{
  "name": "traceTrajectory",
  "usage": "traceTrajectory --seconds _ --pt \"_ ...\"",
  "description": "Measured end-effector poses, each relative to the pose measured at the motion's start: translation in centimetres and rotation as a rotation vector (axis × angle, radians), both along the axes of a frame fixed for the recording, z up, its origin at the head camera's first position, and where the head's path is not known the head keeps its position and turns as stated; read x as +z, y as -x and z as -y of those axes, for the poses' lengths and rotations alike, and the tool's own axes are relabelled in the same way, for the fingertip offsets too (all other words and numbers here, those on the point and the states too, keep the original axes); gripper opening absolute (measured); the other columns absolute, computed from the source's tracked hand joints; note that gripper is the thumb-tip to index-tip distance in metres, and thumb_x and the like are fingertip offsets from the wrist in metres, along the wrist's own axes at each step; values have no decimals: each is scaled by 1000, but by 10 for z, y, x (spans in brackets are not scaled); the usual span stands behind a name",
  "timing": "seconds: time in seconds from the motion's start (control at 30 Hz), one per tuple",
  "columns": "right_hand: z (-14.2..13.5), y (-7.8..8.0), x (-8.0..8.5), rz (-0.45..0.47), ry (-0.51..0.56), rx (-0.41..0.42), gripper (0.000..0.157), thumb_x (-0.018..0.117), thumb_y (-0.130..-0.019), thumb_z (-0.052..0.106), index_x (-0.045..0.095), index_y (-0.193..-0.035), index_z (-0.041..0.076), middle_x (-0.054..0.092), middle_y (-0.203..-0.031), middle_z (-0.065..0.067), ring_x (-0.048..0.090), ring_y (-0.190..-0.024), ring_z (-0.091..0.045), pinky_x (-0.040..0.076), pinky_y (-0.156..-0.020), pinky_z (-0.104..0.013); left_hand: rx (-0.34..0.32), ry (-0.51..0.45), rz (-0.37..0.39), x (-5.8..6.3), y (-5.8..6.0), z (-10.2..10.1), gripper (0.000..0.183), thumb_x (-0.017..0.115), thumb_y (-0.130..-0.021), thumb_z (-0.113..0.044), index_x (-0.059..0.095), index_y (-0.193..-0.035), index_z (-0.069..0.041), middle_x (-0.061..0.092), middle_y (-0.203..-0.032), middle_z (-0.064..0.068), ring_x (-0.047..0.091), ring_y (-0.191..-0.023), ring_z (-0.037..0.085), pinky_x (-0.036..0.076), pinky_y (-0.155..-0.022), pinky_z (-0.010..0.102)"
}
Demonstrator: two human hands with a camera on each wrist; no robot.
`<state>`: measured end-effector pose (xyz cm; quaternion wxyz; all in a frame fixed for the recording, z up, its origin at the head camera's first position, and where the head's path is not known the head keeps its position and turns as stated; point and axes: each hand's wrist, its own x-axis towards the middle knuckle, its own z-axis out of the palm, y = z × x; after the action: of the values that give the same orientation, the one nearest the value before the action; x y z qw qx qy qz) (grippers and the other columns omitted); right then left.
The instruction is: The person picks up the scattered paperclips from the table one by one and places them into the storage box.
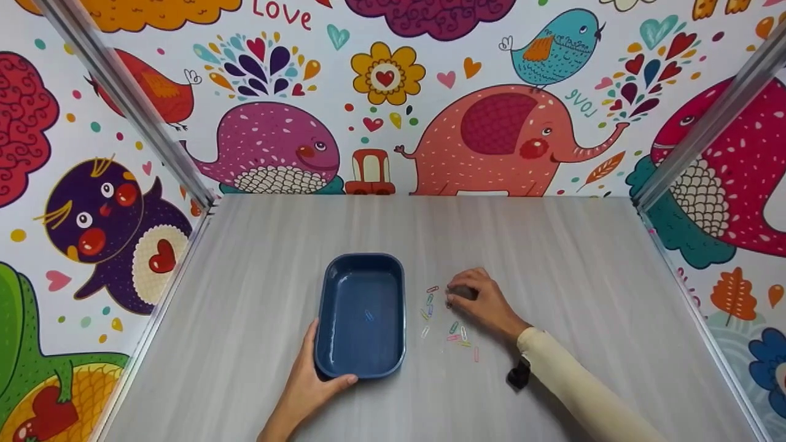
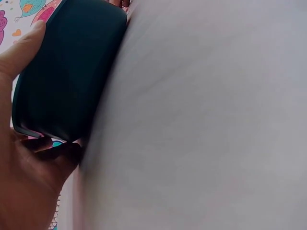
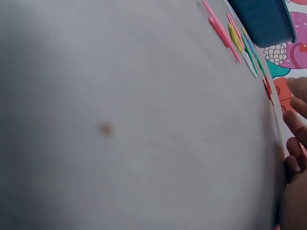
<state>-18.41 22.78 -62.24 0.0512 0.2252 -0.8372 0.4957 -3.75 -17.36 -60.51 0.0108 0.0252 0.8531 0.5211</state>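
Note:
A dark blue rectangular tray (image 1: 360, 366) stands on the table, with a blue paper clip (image 1: 369, 315) on its floor. My left hand (image 1: 307, 374) grips its near left corner, thumb along the near side and fingers along the left wall; the left wrist view shows the tray's dark outer side (image 2: 72, 72). To the tray's right, my right hand (image 1: 488, 304) has its fingers and thumb curled round a small dark grey object (image 1: 463, 292), whose kind I cannot tell. A paper clip (image 1: 449, 303) lies right at the thumb tip. In the right wrist view, these fingers (image 3: 296, 125) appear at the right edge.
Several coloured paper clips lie scattered between tray and right hand, among them a red one (image 1: 433, 288), a green one (image 1: 454, 328) and a pink one (image 1: 476, 354). The grey table (image 1: 245, 276) is enclosed by printed cartoon walls (image 1: 381, 159) with metal corner posts (image 1: 153, 135).

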Motion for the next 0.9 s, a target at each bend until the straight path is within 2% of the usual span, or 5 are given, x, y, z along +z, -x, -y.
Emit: traceTrajectory --seconds 0.17,0.3,0.6,0.9 --pt "-8 4 -6 -139 -73 60 22 93 -89 8 86 -110 8 75 -119 -5 58 -116 -28 47 -103 -24 -6 -9 -4 0 2 -1 130 102 -79 -30 17 -173 1 28 -175 32 31 -160 53 28 -126 71" --pt "-14 7 -7 -188 -103 79 22 94 -88 8 86 -109 7 75 -118 -5 58 -115 -28 46 -103 -27 -10 -8 3 -1 3 -1 131 102 -79 -30 16 -173 0 27 -176 32 30 -161 52 27 -126 71" --pt "-16 13 0 -91 -113 119 19 93 -90 10 88 -109 8 72 -118 -7 55 -118 -30 44 -104 -38 -8 -25 29 2 4 1 132 102 -80 -31 14 -175 -3 22 -178 31 25 -163 52 23 -128 71" --pt "-14 11 -5 -128 -139 141 17 93 -90 11 89 -106 10 69 -111 -3 53 -108 -24 44 -94 -35 -7 5 2 0 0 0 133 102 -79 -33 14 -174 -1 25 -176 33 28 -161 54 26 -126 73"
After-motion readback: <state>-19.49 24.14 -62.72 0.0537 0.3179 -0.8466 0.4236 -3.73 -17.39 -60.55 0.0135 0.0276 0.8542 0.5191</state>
